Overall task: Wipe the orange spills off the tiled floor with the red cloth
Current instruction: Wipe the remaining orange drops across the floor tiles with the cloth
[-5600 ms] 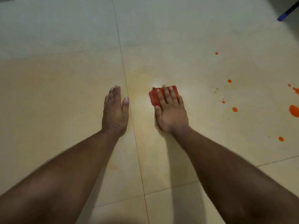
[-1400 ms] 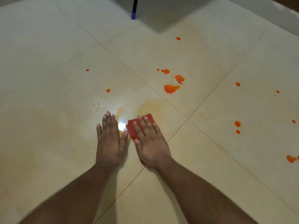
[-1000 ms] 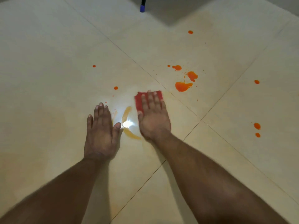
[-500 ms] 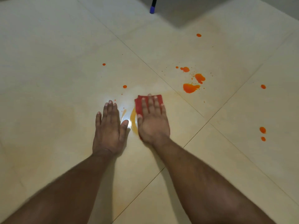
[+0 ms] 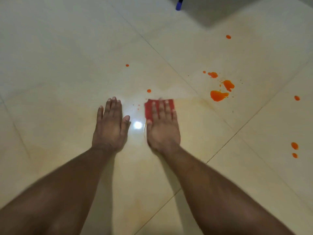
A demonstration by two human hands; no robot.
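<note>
My right hand lies flat with straight fingers on the folded red cloth, pressing it onto the cream tiled floor. My left hand rests flat on the floor just left of it, fingers straight. A cluster of big orange spills sits up and to the right of the cloth. A small orange drop lies just beyond the cloth, another drop farther away, and tiny specks lie between my hands. More orange drops lie on the tile at the right.
A blue-tipped dark pole stands at the top edge beside a grey shadowed patch. Tile joints run diagonally across the floor. A faint orange smear stains the tile around and right of the cloth. A bright light glare reflects between my hands.
The orange arc between my hands has been wiped away. My right hand keeps sliding the cloth over that patch while my left hand stays flat on the floor beside it.
</note>
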